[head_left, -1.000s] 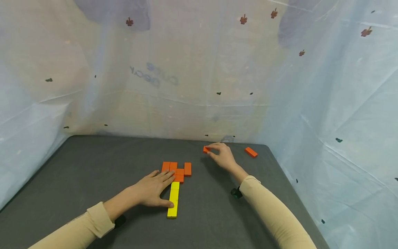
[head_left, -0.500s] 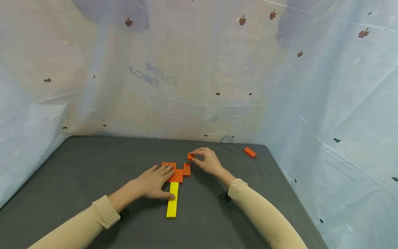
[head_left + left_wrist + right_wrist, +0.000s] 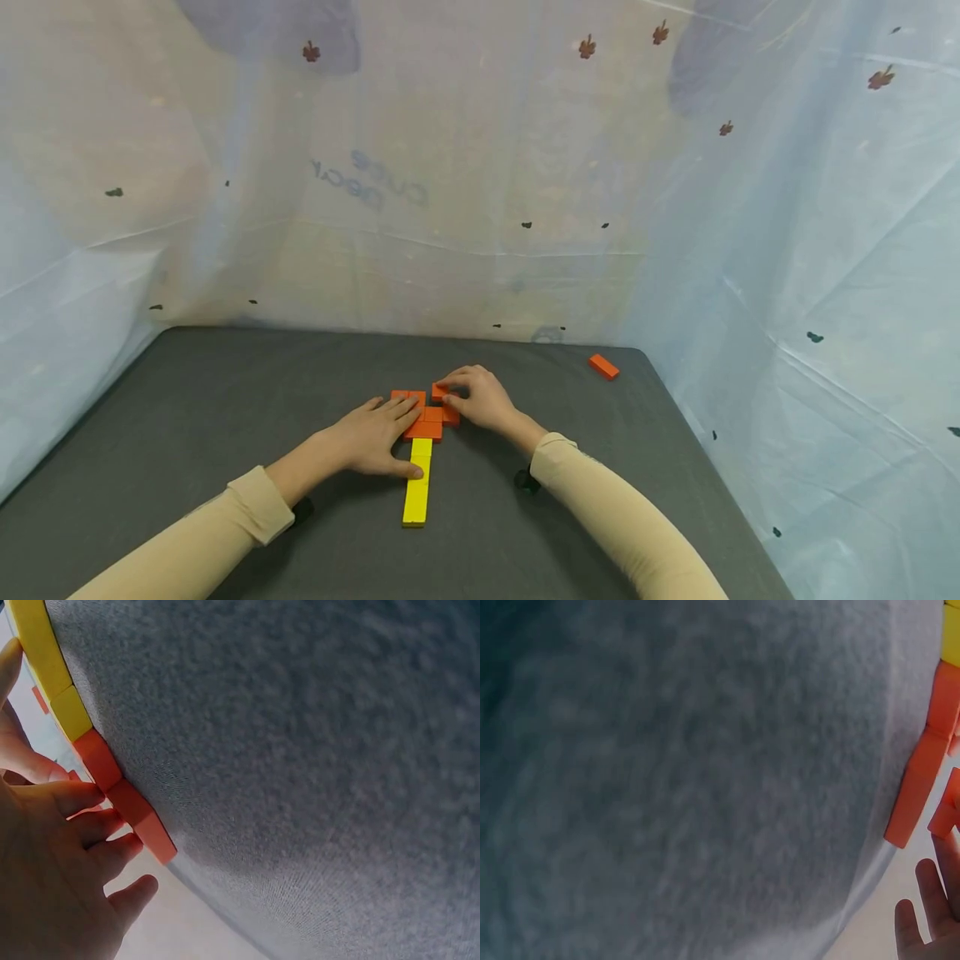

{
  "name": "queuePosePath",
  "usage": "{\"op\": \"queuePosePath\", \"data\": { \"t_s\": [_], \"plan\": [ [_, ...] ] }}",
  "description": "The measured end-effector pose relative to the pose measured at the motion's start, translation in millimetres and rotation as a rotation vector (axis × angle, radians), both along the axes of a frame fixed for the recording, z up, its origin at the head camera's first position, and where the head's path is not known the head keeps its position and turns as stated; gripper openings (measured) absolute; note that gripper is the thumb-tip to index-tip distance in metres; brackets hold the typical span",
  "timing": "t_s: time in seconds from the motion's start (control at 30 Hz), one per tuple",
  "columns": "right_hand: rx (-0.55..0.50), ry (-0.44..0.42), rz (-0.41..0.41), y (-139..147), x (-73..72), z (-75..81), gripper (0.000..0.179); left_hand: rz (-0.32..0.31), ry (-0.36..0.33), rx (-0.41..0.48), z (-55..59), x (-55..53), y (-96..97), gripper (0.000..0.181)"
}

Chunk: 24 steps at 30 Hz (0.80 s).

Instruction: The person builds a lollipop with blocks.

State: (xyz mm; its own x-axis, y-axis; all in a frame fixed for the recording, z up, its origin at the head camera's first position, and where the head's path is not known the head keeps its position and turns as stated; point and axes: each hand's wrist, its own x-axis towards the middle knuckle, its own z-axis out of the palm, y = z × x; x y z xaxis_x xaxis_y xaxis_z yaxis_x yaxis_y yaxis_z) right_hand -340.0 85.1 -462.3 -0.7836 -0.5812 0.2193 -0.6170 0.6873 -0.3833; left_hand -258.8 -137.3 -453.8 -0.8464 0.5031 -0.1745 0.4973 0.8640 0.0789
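Note:
My left hand (image 3: 371, 440) lies over the left part of a group of orange blocks (image 3: 426, 430), its fingers straight and its thumb on the yellow blocks (image 3: 417, 500) that run down from the group. In the left wrist view the fingertips touch the side of the orange blocks (image 3: 142, 814). Between right thumb and fingers, my right hand (image 3: 483, 402) pinches an orange block (image 3: 437, 390) just behind the group. In the right wrist view this block (image 3: 943, 814) appears slightly apart from the laid orange blocks (image 3: 917, 787). My right fingers partly cover the group's rightmost block (image 3: 450, 417).
One loose orange block (image 3: 603, 367) lies near the far right corner of the dark grey table (image 3: 225, 383). A pale, translucent sheet (image 3: 450, 275) with leaf prints hangs behind the table and along its sides.
My right hand has carried the pinched orange block leftward, from the far right side to just behind the group. The left hand stays on the blocks, its thumb slightly farther up the yellow ones.

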Motion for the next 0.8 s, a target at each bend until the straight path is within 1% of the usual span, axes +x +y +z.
{"op": "queuePosePath", "data": {
  "t_s": [0.13, 0.4, 0.8],
  "plan": [
    [0.016, 0.0, -0.001, -4, 0.3, -2.6, 0.03, 0.002, -0.006, -0.005, -0.4, -1.6, 1.5, 0.109],
    [0.056, -0.013, -0.002, -8, 1.8, -4.9, 0.029, 0.0, -0.019, 0.01, 1.0, -1.5, 2.2, 0.109],
    [0.091, -0.04, 0.021, -11, 2.6, -3.7, 0.027, -0.007, -0.018, 0.008, -0.6, -2.1, 0.0, 0.109]
  ]
}}
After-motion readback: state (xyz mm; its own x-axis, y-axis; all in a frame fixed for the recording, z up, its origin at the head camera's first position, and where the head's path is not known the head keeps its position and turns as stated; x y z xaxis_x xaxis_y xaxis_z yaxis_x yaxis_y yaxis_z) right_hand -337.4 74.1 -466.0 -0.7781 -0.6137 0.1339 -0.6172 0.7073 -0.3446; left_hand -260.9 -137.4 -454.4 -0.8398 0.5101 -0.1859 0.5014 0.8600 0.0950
